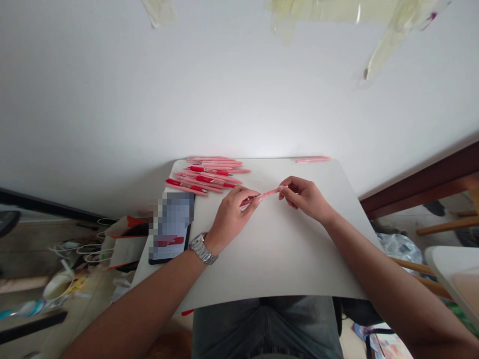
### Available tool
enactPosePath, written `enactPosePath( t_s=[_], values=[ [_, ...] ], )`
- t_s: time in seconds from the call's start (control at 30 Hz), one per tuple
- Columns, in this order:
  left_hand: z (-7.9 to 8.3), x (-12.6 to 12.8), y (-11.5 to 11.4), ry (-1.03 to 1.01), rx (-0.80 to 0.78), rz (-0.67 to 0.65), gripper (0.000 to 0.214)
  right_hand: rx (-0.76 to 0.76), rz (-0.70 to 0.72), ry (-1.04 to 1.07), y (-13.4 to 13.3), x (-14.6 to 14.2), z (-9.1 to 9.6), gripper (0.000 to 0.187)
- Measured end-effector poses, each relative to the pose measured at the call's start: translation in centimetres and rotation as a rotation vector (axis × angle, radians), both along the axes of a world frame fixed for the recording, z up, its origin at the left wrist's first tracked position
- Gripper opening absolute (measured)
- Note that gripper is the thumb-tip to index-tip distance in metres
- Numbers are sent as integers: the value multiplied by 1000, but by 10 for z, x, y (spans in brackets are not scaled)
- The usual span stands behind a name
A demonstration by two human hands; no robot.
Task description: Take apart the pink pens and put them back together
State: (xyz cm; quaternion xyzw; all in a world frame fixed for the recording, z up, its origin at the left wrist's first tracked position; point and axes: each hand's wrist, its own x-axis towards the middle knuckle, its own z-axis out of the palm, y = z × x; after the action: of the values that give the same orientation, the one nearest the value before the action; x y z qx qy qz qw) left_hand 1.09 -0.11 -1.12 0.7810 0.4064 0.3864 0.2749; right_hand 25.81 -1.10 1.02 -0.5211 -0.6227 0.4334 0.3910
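Observation:
Between my two hands, above the middle of the white table, is a pink pen (270, 192), slightly tilted up to the right. My left hand (235, 208), with a metal watch on the wrist, is closed round its left part, where a darker red section shows between the fingers. The fingertips of my right hand (301, 198) pinch its right end. Just beyond my left hand lies a loose pile of pink and red pens (215, 174). One more pink pen (313, 159) rests alone at the far right edge.
The white table (284, 259) stands against a white wall (239, 89). A phone or tablet (174, 227) with a lit screen lies at its left edge. A cluttered floor with a bucket (60, 285) is on the left, and a white seat or tabletop (454, 271) on the right.

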Motion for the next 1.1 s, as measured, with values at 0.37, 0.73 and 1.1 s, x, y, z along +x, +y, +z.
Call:
enactPosePath(
  t_s=[0.37,0.73,1.1],
  values=[
    [-1,0,1,17,8,6,19,89,93,105,2,0,-8,30],
    [3,0,-2,14,-8,-22,19,38,27,10,1,-1,-6,36],
    [3,1,-1,9,8,-20,17,66,21,94,0,0,-7,33]
  ],
)
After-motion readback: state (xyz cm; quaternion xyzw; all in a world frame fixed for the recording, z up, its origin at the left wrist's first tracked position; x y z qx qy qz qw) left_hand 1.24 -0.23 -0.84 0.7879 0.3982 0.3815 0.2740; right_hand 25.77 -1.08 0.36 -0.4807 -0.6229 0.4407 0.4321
